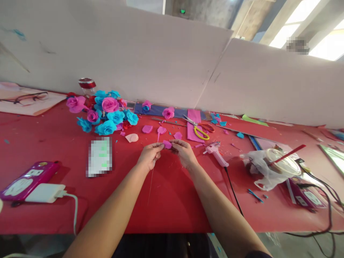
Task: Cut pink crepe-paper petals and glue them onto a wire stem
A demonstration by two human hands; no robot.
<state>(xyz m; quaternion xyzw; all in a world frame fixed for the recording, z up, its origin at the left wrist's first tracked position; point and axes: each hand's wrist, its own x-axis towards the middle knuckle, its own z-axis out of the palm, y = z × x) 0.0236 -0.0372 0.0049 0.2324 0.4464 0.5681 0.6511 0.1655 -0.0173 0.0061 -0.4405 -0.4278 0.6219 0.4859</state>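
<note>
Between my two hands a magenta crepe-paper petal (167, 144) is stretched, pinched at both edges. My left hand (149, 156) is closed on its left edge and also on a thin wire stem (151, 184), which hangs down over the red table. A narrow magenta bud (158, 136) shows at the top of the wire, just above my left fingers. My right hand (185, 153) pinches the petal's right edge. Beyond the hands lie loose magenta petals (147, 129) and a pale pink petal (132, 138). A pink glue gun (218, 154) rests to the right of my right hand.
Blue and pink paper roses (106, 111) are bunched at the back left. Yellow-handled scissors (201, 132) lie on a magenta paper strip (193, 116). A phone (99, 156), a purple power strip (33, 175), a bagged container (282, 161) and paper scraps surround the work area.
</note>
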